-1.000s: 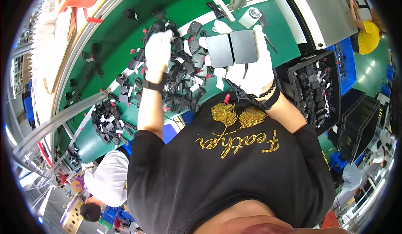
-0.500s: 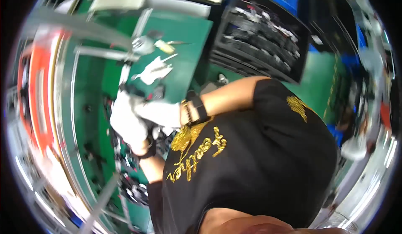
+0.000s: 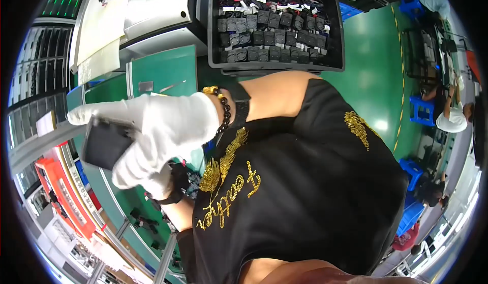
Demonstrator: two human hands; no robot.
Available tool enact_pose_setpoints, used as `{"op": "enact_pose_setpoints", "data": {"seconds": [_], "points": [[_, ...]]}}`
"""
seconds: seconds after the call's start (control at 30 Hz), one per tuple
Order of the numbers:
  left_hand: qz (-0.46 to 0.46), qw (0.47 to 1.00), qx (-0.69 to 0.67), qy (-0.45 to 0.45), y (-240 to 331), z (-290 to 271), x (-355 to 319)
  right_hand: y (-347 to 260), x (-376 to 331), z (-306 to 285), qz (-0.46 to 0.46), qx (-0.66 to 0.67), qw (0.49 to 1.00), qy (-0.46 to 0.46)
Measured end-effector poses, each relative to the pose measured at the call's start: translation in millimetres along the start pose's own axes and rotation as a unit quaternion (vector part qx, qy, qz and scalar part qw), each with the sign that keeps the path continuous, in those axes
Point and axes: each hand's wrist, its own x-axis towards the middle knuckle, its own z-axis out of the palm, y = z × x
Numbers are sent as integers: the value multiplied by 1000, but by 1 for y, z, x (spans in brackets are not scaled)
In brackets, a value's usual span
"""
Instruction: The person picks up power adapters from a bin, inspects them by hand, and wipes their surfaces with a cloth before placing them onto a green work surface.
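Observation:
My right hand point(image 3: 170, 121), in a white glove, with a beaded bracelet and a dark band at its wrist, reaches across from the upper arm. One gloved finger stretches left along the top of a flat, dark, rounded box-shaped device point(image 3: 107, 143). Below it my left hand point(image 3: 140, 169), also white-gloved with a black wrist strap, is curled at the device's lower right edge. The device is held up between the two hands, above the green bench. Where the gloves overlap, the fingertips behind the device are hidden.
A black bin point(image 3: 274, 63) ahead holds rows of dark modules with wires. Left of it stands a metal box point(image 3: 157, 4). On the green bench point(image 3: 175, 63) lies a thin pointed tool point(image 3: 173, 86). Rails and a red-orange panel point(image 3: 63, 195) run left. Blue stools point(image 3: 422, 110) and seated people are right.
The view has turned and sharpened. Both gloved hands, lower and blurred before, are now raised closer, and a dark device shows between them.

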Motion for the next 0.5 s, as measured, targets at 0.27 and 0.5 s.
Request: {"op": "enact_pose_setpoints", "data": {"seconds": [0.27, 0.5], "points": [[-104, 940, -186, -267, -39, 66, -44, -154, 104, -131, -202, -343, 802, -446], [-351, 829, -366, -237, -3, 151, -39, -211, 117, -190, -70, -532, 762, -362]]}}
